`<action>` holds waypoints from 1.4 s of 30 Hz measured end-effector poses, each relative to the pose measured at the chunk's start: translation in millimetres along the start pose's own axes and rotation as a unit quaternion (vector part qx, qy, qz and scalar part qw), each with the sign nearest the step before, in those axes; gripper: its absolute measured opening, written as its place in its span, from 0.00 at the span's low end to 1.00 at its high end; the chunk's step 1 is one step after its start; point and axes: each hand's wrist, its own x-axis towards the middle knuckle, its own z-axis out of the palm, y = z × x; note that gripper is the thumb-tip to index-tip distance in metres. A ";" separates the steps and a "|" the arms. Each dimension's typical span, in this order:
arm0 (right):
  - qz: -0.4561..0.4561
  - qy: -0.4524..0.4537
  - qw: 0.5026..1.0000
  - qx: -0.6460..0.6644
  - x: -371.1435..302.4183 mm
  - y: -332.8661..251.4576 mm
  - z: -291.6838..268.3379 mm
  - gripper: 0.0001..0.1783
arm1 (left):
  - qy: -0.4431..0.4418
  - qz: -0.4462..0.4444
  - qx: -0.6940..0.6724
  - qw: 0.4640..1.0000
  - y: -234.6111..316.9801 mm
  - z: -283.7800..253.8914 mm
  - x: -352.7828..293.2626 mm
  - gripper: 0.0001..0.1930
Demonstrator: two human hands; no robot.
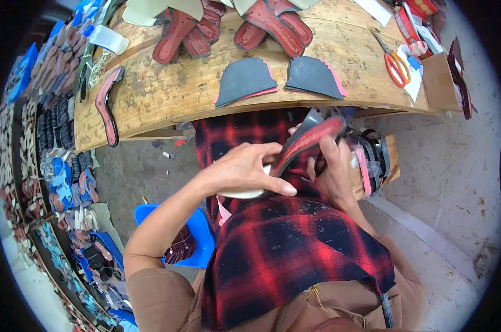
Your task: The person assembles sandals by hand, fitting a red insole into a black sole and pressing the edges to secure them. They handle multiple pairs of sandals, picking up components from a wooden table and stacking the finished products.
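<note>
Above my apron-covered lap I hold a shoe insole (308, 139), reddish on top with a dark edge, tilted with one end up to the right. My left hand (248, 169) grips its lower end, thumb on the near side and fingers on the far side. A cream piece (245, 193) shows under that hand; whether it is joined to the insole I cannot tell. My right hand (336, 169) has its fingers curled at the raised end, which is slightly blurred. Past the insole, two dark curved pieces with pink edges (245, 83) lie on the table's near edge.
On the wooden table (151, 94) lie red insoles with cream uppers (176, 36), a single insole (107, 105), a plastic bottle (107, 39) and orange-handled scissors (395, 65). Shelves of shoe parts (54, 127) line the left. A blue stool (198, 235) stands lower left.
</note>
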 end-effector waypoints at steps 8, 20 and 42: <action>0.090 -0.068 0.935 0.335 27.0 0.2 17.1 0.44 | 0.065 0.044 -0.272 0.959 2.0 17.3 9.7 0.31; 0.030 -0.006 0.998 0.061 46.1 -7.0 1.9 0.17 | 0.066 0.088 -0.352 0.930 -35.1 33.9 -7.5 0.37; -0.033 -0.144 0.918 0.368 46.9 11.2 19.5 0.19 | 0.128 0.043 0.044 0.990 -75.1 7.2 -27.7 0.18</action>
